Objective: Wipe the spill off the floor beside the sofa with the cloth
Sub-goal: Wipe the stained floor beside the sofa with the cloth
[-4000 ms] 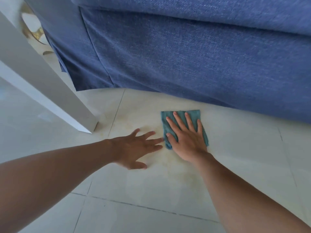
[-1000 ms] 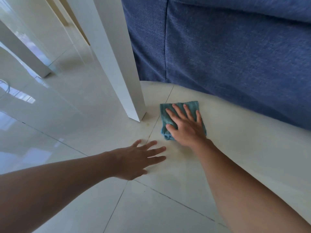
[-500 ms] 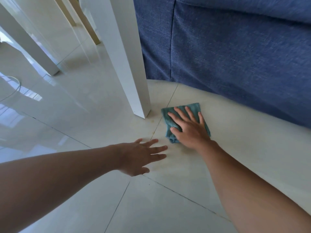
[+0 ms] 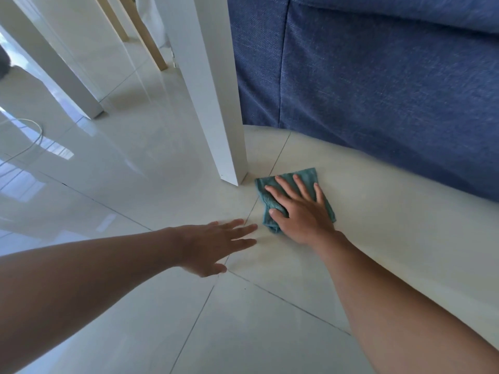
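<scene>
Cloth shifted toward table leg | right hand pressed flat on it, left hand open | snagging risked

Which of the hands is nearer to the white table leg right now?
Right. The right hand presses the cloth just right of the white table leg; the left hand lies spread on the floor, nearer the camera.
</scene>
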A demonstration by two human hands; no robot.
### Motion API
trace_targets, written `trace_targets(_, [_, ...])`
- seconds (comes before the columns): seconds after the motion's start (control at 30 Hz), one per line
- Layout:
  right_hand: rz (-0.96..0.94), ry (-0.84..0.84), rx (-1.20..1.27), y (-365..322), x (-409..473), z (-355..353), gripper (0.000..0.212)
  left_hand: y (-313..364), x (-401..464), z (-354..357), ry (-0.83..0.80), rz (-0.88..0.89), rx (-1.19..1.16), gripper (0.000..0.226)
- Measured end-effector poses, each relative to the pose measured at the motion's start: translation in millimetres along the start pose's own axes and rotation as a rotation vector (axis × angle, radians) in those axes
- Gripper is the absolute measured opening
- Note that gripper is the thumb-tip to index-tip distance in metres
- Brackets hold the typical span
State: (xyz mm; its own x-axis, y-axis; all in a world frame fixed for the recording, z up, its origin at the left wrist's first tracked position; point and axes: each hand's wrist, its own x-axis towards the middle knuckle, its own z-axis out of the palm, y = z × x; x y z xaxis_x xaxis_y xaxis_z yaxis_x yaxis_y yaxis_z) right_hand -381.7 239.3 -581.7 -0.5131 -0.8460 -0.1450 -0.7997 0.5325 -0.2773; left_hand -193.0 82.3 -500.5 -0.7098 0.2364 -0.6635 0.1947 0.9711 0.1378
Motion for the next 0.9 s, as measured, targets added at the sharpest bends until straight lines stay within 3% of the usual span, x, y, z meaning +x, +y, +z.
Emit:
trace_targets(0.2, [0.064, -0.044, -0.023, -24.0, 15.0, 2.0, 0.068, -12.3, -5.3, 9.8, 0.074, -0.201, -0.106, 0.099])
trace_targets(0.4, [-0.086, -0.064, -0.044, -15.4, -14.1, 8.3, 0.07, -24.1, -4.7, 14.8, 0.114, -0.26, -0.19, 0.116])
trace_targets(0.57, [0.121, -0.006, -0.023, -32.6, -2.7, 10.3, 0.069, -32.4, 4.0, 13.4, 0.174, -0.316, -0.277, 0.132])
trace_targets(0.63, [0.156, 0.005, -0.014, -54.0, -2.7, 18.1, 0.068, -34.1, 5.2, 15.3, 0.181, -0.351, -0.279, 0.134])
trace_targets(0.8, [-0.061, -0.004, -0.05, -45.1, -31.7, 23.8, 0.066, -36.1, 6.5, 15.4, 0.161, -0.365, -0.258, 0.134])
trace_targets(0.9, [0.053, -0.005, -0.033, -33.5, -21.8, 15.6, 0.067, -36.3, 9.5, 13.5, 0.146, -0.361, -0.232, 0.132])
